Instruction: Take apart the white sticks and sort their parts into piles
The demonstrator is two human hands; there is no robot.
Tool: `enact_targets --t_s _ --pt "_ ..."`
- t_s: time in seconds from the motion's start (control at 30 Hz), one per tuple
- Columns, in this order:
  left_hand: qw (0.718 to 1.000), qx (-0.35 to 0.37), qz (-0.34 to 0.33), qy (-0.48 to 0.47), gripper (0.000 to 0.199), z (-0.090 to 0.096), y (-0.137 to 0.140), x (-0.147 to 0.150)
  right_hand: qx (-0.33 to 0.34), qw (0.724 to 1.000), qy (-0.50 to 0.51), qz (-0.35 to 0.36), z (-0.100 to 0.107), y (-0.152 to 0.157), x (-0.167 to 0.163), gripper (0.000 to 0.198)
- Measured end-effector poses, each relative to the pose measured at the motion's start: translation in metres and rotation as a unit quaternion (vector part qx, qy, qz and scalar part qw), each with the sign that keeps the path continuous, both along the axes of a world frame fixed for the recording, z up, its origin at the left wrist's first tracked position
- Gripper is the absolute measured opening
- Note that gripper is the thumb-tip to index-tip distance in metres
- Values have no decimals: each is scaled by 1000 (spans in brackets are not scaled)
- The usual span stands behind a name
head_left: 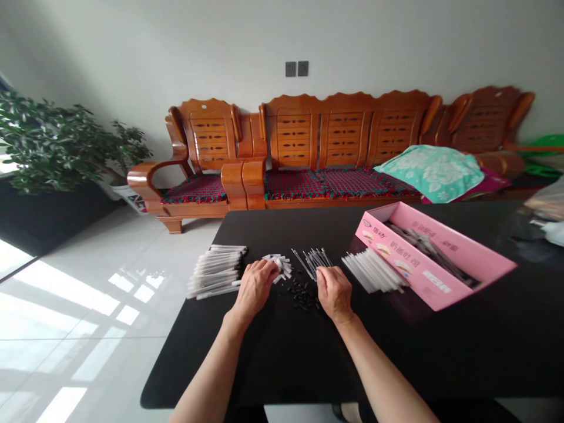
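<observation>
My left hand (pixel 256 283) is closed, its fingertips down at a small pile of short white pieces (pixel 285 265). A white tube end shows beside its outer edge; I cannot tell whether the hand holds it. My right hand (pixel 335 291) is closed in a pinch at the near end of a bunch of thin dark pen refills (pixel 314 258). What sits between its fingers is hidden. Small black caps (pixel 303 295) lie loose between the hands. To the left are stacked white pen barrels (pixel 215 273) with dark ends, and to the right a row of plain white tubes (pixel 373 271).
A pink open box (pixel 440 282) with dark thin items inside stands on the black table (pixel 282 364), right of the tubes. A clear plastic bag (pixel 540 214) lies at the far right. Behind the table is a wooden sofa (pixel 343 129); a potted plant (pixel 66 144) stands left.
</observation>
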State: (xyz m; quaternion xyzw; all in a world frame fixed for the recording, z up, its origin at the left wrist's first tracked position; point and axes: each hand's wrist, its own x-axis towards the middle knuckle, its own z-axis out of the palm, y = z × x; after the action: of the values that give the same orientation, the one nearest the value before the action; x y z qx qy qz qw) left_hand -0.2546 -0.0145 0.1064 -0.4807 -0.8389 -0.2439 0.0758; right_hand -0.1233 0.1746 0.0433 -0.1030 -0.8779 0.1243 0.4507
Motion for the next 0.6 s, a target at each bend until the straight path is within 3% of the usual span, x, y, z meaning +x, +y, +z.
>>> enact_targets --t_s 0.13,0.3,0.4,0.5,0.6 --pt "997 22 -68 10 11 0 30 7 5 996 -44 72 5 -14 -3 21" --pt "991 60 -122 14 16 -16 50 16 0 995 -57 80 5 -16 -4 16" --pt "984 162 -69 -12 13 -22 47 19 -7 996 -38 75 5 -14 -3 15" --pt "951 279 52 -120 17 -27 42 18 -21 998 19 54 6 -12 -2 13" --pt "877 311 50 -362 33 -34 46 17 -26 997 51 48 8 -12 -2 13"
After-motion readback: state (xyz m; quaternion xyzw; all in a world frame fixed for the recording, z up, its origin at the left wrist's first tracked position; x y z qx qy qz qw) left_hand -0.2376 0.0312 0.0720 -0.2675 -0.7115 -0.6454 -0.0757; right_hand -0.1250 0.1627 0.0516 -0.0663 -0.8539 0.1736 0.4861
